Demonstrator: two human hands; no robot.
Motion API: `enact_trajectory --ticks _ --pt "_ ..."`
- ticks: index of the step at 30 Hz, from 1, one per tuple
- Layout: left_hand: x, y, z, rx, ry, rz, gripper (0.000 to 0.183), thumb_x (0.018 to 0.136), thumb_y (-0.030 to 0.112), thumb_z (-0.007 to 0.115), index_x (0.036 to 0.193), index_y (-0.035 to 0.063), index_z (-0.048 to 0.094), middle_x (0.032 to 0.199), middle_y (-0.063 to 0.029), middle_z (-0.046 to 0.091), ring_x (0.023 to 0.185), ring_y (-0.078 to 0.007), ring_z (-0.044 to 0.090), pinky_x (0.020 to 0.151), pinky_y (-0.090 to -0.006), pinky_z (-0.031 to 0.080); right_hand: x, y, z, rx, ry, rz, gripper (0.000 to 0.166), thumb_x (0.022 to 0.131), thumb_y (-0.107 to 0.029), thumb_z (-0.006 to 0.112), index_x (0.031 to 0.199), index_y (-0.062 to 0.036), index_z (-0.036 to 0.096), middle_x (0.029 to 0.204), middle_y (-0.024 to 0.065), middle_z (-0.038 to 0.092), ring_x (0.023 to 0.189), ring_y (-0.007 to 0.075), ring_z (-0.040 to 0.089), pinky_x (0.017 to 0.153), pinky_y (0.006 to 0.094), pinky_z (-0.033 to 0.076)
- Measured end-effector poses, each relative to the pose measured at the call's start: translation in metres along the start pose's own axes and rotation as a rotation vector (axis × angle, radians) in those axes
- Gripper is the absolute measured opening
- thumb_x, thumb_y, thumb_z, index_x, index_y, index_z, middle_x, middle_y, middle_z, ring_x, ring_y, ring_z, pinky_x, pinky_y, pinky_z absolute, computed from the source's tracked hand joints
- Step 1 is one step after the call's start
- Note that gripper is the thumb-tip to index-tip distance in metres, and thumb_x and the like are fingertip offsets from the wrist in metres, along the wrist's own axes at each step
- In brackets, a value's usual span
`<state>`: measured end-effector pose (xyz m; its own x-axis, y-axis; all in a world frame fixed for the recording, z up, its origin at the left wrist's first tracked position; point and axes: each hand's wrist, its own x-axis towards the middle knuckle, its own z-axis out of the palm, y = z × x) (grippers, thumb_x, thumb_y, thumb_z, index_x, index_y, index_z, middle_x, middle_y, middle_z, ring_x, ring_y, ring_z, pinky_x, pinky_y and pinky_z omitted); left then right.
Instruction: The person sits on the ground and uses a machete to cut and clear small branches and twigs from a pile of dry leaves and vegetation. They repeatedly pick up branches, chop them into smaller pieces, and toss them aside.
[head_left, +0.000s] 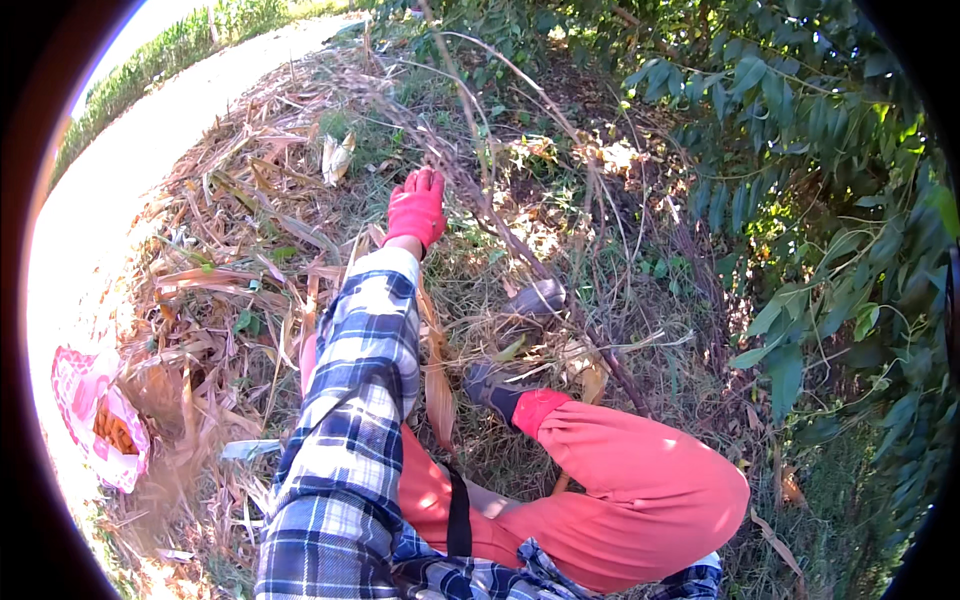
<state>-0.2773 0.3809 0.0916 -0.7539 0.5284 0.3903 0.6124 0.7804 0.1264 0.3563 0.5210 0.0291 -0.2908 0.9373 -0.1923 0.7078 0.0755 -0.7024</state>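
Observation:
My left hand (418, 206), in a red glove, reaches forward over the grass at the end of a plaid sleeve. Its fingertips are at a dry, brushy stem (450, 165); whether they grip it is not clear. Just left of the hand, an ear of corn in pale husk (337, 159) lies on the ground. Dry corn husks and stalks (232, 277) cover the ground on the left. My right hand is out of view. Before me are my folded legs in coral trousers (637, 480) and a dark shoe (491, 390).
A pink patterned bag (90, 390) at far left holds orange-yellow contents, seemingly corn cobs (115, 429). A long bare branch (525, 255) slants across the ground towards my knee. Beside it sits a dark rounded object (536, 298). Leafy boughs (817, 202) hang close on the right.

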Motion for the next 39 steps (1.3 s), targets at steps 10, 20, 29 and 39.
enact_trajectory --ticks 10,20,29,39 --pt "0.021 0.072 -0.019 0.184 -0.289 0.529 0.042 0.073 0.052 0.057 0.089 0.0148 0.068 0.089 -0.0102 0.065 0.103 -0.0294 0.058 0.099 -0.0496 0.031 0.033 -0.035 -0.071 -0.171 0.027 -0.103 0.024 0.064 -0.017 0.073 0.068 -0.0020 0.054 0.053 0.0037 0.050 0.042 0.0122 0.047 0.038 0.0273 0.036" --pt "-0.007 0.033 -0.011 0.162 -0.330 0.378 0.039 0.073 0.049 0.057 0.087 0.0147 0.070 0.085 -0.0120 0.067 0.086 -0.0302 0.063 0.079 -0.0407 0.046 0.087 -0.052 -0.047 -0.144 -0.197 0.039 0.034 0.062 -0.025 0.076 0.078 0.0006 0.059 0.057 0.0052 0.053 0.043 0.0145 0.050 0.037 0.0290 0.038" --pt "-0.003 0.003 0.007 0.318 -0.242 0.281 0.031 0.077 0.041 0.058 0.083 0.0145 0.071 0.083 -0.0084 0.068 0.084 -0.0272 0.064 0.079 -0.0406 0.042 0.012 -0.053 0.023 -0.021 -0.300 0.132 0.039 0.079 -0.037 0.065 0.091 0.0000 0.058 0.059 0.0039 0.052 0.045 0.0133 0.050 0.039 0.0292 0.039" --pt "-0.052 0.023 0.099 -0.007 -0.372 -0.007 0.040 0.085 0.047 0.048 0.108 0.0183 0.065 0.106 -0.0110 0.064 0.093 -0.0256 0.063 0.080 -0.0395 0.048 -0.003 -0.104 0.087 0.054 -0.249 -0.325 0.035 0.087 -0.030 0.055 0.101 0.0015 0.059 0.072 0.0051 0.059 0.058 0.0120 0.055 0.050 0.0251 0.042"
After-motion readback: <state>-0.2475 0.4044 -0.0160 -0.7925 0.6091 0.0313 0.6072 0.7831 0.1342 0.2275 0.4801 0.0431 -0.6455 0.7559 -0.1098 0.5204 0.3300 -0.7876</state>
